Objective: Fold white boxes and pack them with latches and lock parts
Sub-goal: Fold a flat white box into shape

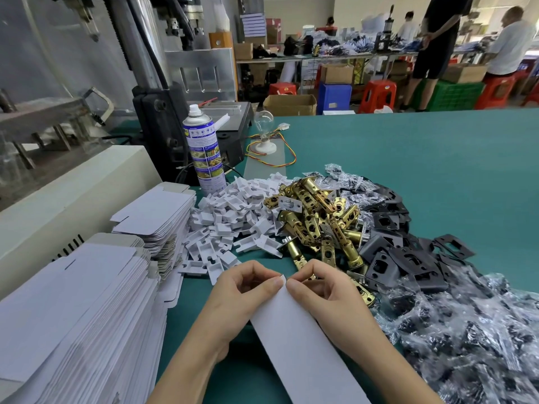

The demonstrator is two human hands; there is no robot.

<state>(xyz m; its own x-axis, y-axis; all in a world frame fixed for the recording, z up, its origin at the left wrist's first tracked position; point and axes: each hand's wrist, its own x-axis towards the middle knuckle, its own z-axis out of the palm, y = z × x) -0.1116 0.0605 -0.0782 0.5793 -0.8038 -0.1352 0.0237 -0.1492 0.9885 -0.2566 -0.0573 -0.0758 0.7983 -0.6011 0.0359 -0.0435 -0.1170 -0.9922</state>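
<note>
Box-folding step. Left hand (242, 290) and right hand (318, 287) pinch far end of flat white box blank (303, 345), held over green table (437, 158). Next: open blank, tuck flaps; brass latches (318, 214) unpacked just beyond.

A tall spray can (204, 150) stands upright at the far left of the green table (408, 170), just beside a dark press machine (163, 126). To its right a clear light bulb (264, 122) sits in a white base (265, 147), with twisted red and yellow wires (287, 161) trailing from it. Beyond the table's far edge are an open cardboard box (290, 104), red stools (377, 96), a green crate (449, 96), a person in black (437, 39) and a person in a white shirt (510, 45)
</note>
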